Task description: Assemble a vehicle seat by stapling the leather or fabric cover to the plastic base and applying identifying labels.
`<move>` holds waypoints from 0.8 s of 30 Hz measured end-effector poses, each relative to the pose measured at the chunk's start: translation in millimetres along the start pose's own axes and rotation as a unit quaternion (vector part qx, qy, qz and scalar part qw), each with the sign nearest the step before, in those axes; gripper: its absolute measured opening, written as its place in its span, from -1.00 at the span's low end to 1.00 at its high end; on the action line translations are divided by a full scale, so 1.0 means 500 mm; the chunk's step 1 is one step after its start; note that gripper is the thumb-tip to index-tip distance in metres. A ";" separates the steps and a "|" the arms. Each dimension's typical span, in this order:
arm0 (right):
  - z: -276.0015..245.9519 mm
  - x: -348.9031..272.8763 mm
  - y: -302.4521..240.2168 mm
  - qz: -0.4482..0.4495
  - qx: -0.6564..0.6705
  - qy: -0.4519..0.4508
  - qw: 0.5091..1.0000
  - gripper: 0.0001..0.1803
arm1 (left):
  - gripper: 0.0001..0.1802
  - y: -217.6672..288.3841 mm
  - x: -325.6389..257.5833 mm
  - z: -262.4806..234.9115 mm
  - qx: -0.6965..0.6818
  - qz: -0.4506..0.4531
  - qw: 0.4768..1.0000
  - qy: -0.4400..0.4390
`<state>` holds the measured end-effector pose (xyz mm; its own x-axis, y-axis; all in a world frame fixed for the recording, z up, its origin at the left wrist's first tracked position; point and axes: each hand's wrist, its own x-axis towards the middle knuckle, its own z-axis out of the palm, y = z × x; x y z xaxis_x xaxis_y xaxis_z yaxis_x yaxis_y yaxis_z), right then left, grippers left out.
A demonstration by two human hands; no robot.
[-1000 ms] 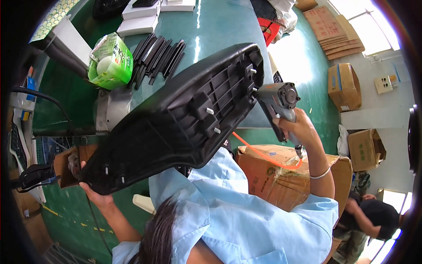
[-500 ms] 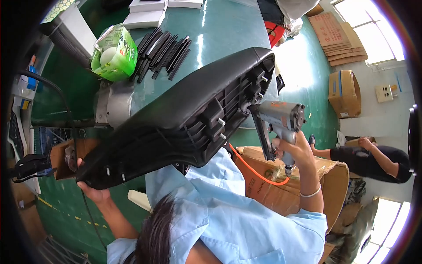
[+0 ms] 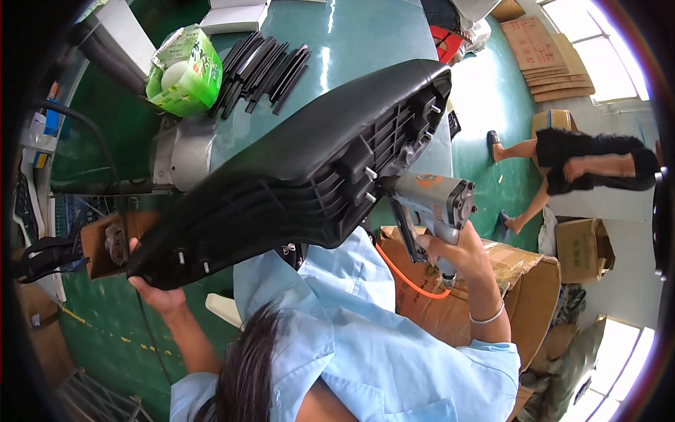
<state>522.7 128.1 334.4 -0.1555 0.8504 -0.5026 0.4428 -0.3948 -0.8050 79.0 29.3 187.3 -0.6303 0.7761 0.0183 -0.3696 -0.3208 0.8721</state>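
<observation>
A long black padded seat (image 3: 267, 165), likely for a scooter or motorbike, is held up at a slant before me. Its ribbed plastic underside, with several metal studs, is turned partly toward me. My left hand (image 3: 160, 294) grips the seat's narrow near-left end. In my right hand (image 3: 460, 254) is a grey air staple gun (image 3: 430, 198), my fingers wrapped round its handle. The gun's nose meets the underside's edge near the middle studs; exact contact is hard to see. An orange air hose (image 3: 415, 285) runs from the handle's base.
On the green table (image 3: 380, 42) lie several black strips (image 3: 260, 74), beside a green carton (image 3: 184, 81) and white boxes (image 3: 235, 15). A large open cardboard box (image 3: 510, 281) stands at my right. Another person (image 3: 583, 162) is on the floor at far right, near more boxes.
The staple gun has shifted left and slightly down along the seat's edge. The seat has risen slightly and moved right. The other person at right has moved farther up the picture.
</observation>
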 end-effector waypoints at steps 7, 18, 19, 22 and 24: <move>0.002 -0.023 0.013 -0.057 0.087 -0.002 0.995 -0.70 | -0.16 -0.021 -0.031 0.071 -0.007 -0.027 0.999 -0.014; -0.004 -0.037 0.014 -0.052 0.023 -0.022 0.998 -0.62 | -0.08 -0.035 -0.047 0.110 -0.002 -0.010 0.999 -0.045; 0.009 -0.033 0.001 -0.005 -0.001 -0.005 1.000 -0.41 | -0.08 -0.043 -0.051 0.116 -0.006 0.004 0.999 -0.046; 0.003 -0.029 0.028 -0.033 -0.053 0.006 0.998 -0.43 | -0.09 -0.049 -0.053 0.122 -0.007 0.033 0.997 -0.062; 0.007 -0.039 0.020 -0.075 -0.046 0.017 0.996 -0.48 | -0.09 -0.054 -0.056 0.123 -0.003 0.049 0.996 -0.076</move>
<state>527.3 106.2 334.9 -0.1966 0.9095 -0.3662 0.4966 -0.2297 -0.8370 148.4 49.7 193.4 -0.5532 0.8137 0.1783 -0.3151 -0.4025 0.8595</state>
